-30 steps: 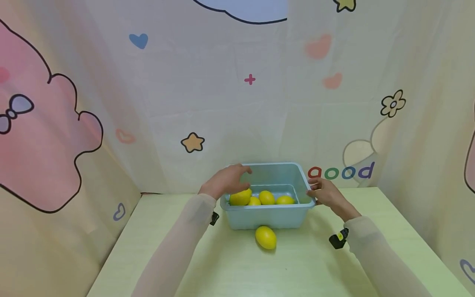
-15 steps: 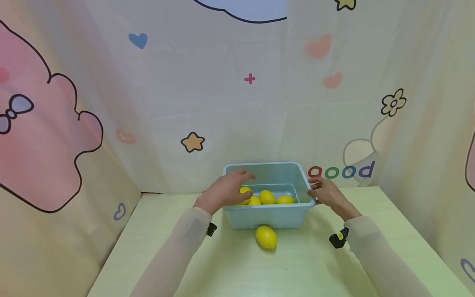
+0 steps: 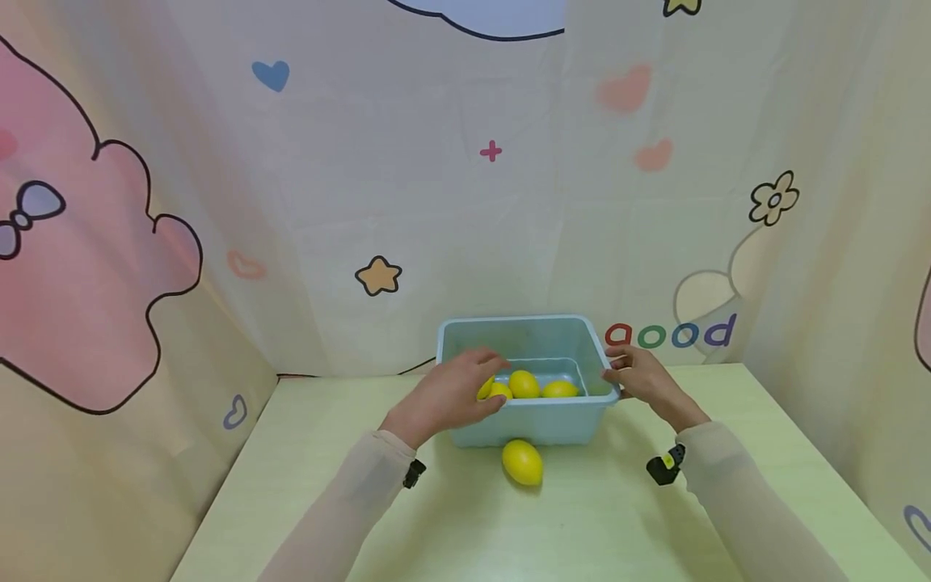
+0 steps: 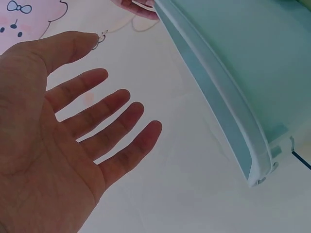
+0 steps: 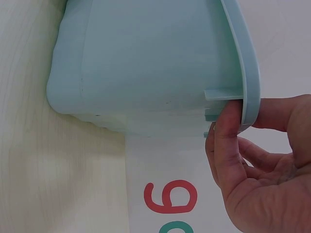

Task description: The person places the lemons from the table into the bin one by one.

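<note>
A light blue plastic basin (image 3: 524,424) stands on the table against the backdrop, with several yellow lemons (image 3: 524,385) inside. My right hand (image 3: 643,384) pinches the basin's right rim; in the right wrist view its fingers (image 5: 228,131) curl under the lip. Above the basin's front left corner hovers my left hand (image 3: 454,396), hiding that corner and part of the lemons. The left wrist view shows the left fingers (image 4: 116,150) spread and apart from the rim, with nothing in them. One loose lemon (image 3: 522,462) lies on the table just before the basin.
The pale wooden table (image 3: 582,533) reaches toward me. A printed cloth backdrop (image 3: 364,186) rises right behind the basin and along both sides.
My left hand has come from over the basin's left side toward the front and slightly right, uncovering the back left rim. The right hand keeps its hold, and the loose lemon stays put.
</note>
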`<state>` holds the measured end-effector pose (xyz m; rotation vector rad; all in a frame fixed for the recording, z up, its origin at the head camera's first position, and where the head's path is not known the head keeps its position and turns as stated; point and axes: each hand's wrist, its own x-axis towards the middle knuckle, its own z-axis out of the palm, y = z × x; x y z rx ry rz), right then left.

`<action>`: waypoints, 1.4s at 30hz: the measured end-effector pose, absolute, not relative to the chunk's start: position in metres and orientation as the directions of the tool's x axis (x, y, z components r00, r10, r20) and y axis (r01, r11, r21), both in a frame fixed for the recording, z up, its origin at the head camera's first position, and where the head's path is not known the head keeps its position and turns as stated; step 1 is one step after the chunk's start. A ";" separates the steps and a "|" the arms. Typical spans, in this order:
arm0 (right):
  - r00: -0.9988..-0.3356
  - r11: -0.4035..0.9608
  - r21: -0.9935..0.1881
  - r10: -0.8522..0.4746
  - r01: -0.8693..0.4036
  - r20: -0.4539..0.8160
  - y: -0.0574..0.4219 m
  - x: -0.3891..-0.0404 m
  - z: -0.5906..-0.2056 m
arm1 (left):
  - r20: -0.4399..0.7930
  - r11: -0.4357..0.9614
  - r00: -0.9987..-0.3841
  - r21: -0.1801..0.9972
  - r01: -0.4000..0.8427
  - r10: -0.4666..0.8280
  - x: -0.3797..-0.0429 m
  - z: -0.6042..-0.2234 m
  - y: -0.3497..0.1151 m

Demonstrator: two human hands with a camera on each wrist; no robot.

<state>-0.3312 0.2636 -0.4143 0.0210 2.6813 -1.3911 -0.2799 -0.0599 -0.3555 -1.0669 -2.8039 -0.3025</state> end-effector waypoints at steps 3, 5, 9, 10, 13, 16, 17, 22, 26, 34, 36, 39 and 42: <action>-0.993 0.578 -0.813 -0.044 0.066 -0.112 0.264 -0.332 -0.414 | 0.197 0.720 -0.733 0.147 0.678 0.651 -0.276 -0.357 -0.059; -0.993 0.578 -0.813 -0.041 0.068 -0.112 0.264 -0.333 -0.414 | 0.207 0.712 -0.725 0.146 0.687 0.657 -0.273 -0.358 -0.058; -0.993 0.579 -0.812 -0.035 0.071 -0.111 0.264 -0.333 -0.415 | 0.254 0.686 -0.687 0.109 0.720 0.681 -0.268 -0.364 -0.056; -0.993 0.579 -0.812 -0.034 0.071 -0.111 0.264 -0.333 -0.416 | 0.273 0.678 -0.674 0.092 0.729 0.687 -0.267 -0.365 -0.055; -0.993 0.579 -0.812 -0.034 0.072 -0.113 0.264 -0.333 -0.417 | 0.316 0.658 -0.638 0.055 0.751 0.702 -0.264 -0.371 -0.053; -0.993 0.579 -0.813 -0.039 0.066 -0.109 0.264 -0.332 -0.417 | 0.333 0.642 -0.612 0.028 0.767 0.717 -0.262 -0.377 -0.050; -0.993 0.577 -0.814 -0.040 0.066 -0.108 0.264 -0.332 -0.417 | 0.331 0.636 -0.607 0.024 0.771 0.723 -0.261 -0.379 -0.050; -0.993 0.574 -0.816 -0.043 0.069 -0.114 0.264 -0.332 -0.417 | 0.308 0.617 -0.593 0.026 0.786 0.744 -0.256 -0.388 -0.045; -0.993 0.572 -0.817 -0.044 0.066 -0.111 0.265 -0.333 -0.417 | 0.269 0.601 -0.586 0.033 0.799 0.764 -0.250 -0.392 -0.042; -0.993 0.571 -0.818 -0.040 0.070 -0.112 0.265 -0.333 -0.417 | 0.205 0.567 -0.553 -0.014 0.824 0.808 -0.243 -0.402 -0.033; -0.993 0.573 -0.817 -0.043 0.068 -0.112 0.265 -0.332 -0.417 | 0.182 0.567 -0.555 -0.013 0.824 0.812 -0.243 -0.407 -0.031; -0.993 0.574 -0.816 -0.044 0.064 -0.109 0.265 -0.332 -0.417 | 0.155 0.569 -0.560 -0.017 0.822 0.814 -0.245 -0.414 -0.029; -0.993 0.574 -0.816 -0.042 0.065 -0.109 0.265 -0.332 -0.417 | 0.132 0.571 -0.564 -0.019 0.821 0.815 -0.248 -0.422 -0.028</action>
